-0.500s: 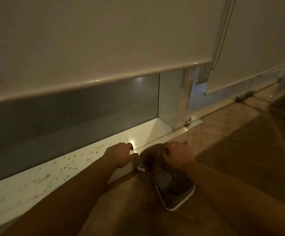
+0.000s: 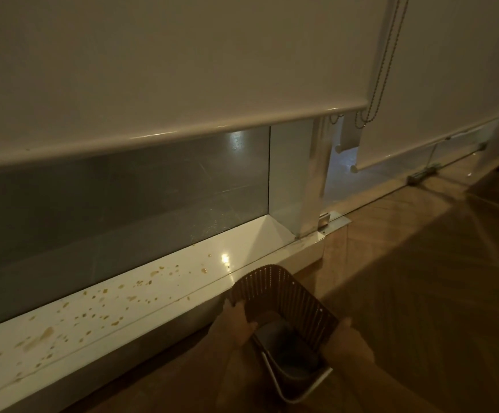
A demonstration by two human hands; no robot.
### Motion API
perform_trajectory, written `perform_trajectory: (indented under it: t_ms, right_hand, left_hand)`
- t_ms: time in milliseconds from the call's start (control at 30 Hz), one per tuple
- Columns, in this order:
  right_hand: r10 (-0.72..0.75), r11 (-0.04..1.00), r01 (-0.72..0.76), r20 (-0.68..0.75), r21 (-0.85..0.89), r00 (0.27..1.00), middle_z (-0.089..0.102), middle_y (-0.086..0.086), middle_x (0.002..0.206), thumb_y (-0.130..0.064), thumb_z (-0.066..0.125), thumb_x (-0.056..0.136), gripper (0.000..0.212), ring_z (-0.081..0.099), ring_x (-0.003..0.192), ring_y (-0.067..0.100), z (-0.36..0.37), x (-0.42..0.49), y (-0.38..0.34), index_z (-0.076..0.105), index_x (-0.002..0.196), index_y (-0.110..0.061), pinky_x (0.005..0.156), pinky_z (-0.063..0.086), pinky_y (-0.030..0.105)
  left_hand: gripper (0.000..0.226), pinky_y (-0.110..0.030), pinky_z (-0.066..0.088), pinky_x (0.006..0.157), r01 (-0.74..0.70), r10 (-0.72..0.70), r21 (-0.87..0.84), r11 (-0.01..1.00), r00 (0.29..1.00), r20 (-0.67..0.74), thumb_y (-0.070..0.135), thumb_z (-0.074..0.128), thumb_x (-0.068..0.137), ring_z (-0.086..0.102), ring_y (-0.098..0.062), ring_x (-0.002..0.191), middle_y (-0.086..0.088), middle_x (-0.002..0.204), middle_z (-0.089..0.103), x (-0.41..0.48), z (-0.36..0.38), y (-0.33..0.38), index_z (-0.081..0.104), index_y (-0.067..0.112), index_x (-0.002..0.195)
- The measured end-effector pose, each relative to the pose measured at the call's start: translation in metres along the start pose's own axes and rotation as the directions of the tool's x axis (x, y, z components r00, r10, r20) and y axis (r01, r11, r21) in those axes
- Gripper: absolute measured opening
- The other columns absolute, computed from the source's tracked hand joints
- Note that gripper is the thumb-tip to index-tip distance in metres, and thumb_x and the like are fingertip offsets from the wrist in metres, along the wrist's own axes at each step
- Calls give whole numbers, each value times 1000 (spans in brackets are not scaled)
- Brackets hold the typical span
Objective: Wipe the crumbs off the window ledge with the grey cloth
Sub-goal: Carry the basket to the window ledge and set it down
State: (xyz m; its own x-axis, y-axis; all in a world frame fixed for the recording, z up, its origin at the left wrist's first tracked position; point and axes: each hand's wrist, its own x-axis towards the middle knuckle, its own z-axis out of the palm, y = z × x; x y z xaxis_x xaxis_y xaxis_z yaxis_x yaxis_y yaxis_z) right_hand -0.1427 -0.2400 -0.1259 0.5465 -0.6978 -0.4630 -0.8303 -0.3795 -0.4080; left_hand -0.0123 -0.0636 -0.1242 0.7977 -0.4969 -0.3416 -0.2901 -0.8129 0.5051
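A low white window ledge [image 2: 242, 248] runs from lower left to centre, scattered with brown crumbs [image 2: 108, 311] along most of its length. A dark brown slatted basket [image 2: 284, 293] with a white rim stands on the floor against the ledge's front. Something grey [image 2: 284, 347], perhaps the cloth, lies inside it in dim light. My left hand [image 2: 236, 323] grips the basket's left wall, fingers curled over the rim. My right hand [image 2: 348, 344] holds the basket's right side.
A lowered roller blind [image 2: 153, 70] covers most of the window, leaving a strip of glass [image 2: 123, 204] above the ledge. A bead chain [image 2: 388, 55] hangs at the right. A white frame post [image 2: 293, 180] ends the ledge. Wooden floor [image 2: 421, 278] spreads to the right.
My left hand has left the ledge and taken hold of the basket's left wall. My right hand has shifted to the basket's right side. Both hands now sit lower in view.
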Motion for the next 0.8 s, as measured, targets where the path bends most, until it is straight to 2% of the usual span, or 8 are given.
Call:
perform_trajectory:
  t_ms: [133,333,400,533,600,667,733,800]
  right_hand:
    - [-8,998,7,12,59,1000,51,13,131,-23,50,92,55,53,120,29,7,4,0,25,137,-6,96,46,38]
    - [-102,990,103,-19,93,995,50,19,128,-16,49,93,42,54,116,35,-2,2,-15,35,130,-3,86,48,36]
    - [-146,987,147,-20,70,989,52,20,127,-17,48,93,38,55,113,37,-9,0,-24,39,127,-2,87,51,38]
    - [-253,964,253,0,82,967,57,16,116,-16,52,92,31,61,103,35,-25,-13,-55,44,120,-7,84,54,38]
    - [-310,950,308,19,54,951,57,14,116,-16,54,90,33,61,103,33,-33,-24,-76,45,121,-11,86,56,44]
    - [-372,928,373,31,-5,928,55,15,119,-16,55,90,36,59,106,34,-40,-35,-96,43,124,-12,86,55,45]
    - [-438,896,440,40,-67,898,56,15,120,-16,59,88,42,58,109,34,-45,-47,-116,42,126,-11,85,55,43]
    - [-496,861,498,41,-101,867,56,16,121,-18,56,90,41,57,109,34,-49,-59,-134,42,127,-11,72,56,37]
  left_hand:
    - [49,-31,46,99,63,-63,-23,998,998,1,28,58,87,51,-22,115,-12,134,43,8,4,4,44,9,130]
    - [38,-38,49,97,145,-147,-94,985,989,-15,26,65,81,56,-26,109,-15,118,59,4,-8,6,57,4,111]
    - [49,-35,49,96,184,-192,-123,975,980,-56,28,69,78,55,-25,108,-18,122,55,-4,-18,6,54,1,117]
    - [96,-34,44,93,273,-332,-309,911,930,-158,25,80,69,38,-31,126,-17,139,29,-33,-47,4,19,4,141]
    - [96,-33,49,88,289,-421,-484,826,887,-189,15,80,69,43,-34,122,-19,136,28,-51,-66,0,14,7,139]
    - [99,-43,53,90,297,-494,-577,761,842,-219,10,79,69,50,-37,116,-21,133,36,-66,-85,-11,9,8,140]
    - [94,-45,54,88,315,-522,-584,748,823,-225,10,74,75,57,-35,108,-21,125,49,-76,-106,-30,7,5,139]
    - [69,-42,57,81,391,-539,-477,788,812,-224,11,67,81,63,-33,101,-20,116,59,-90,-128,-49,24,0,133]
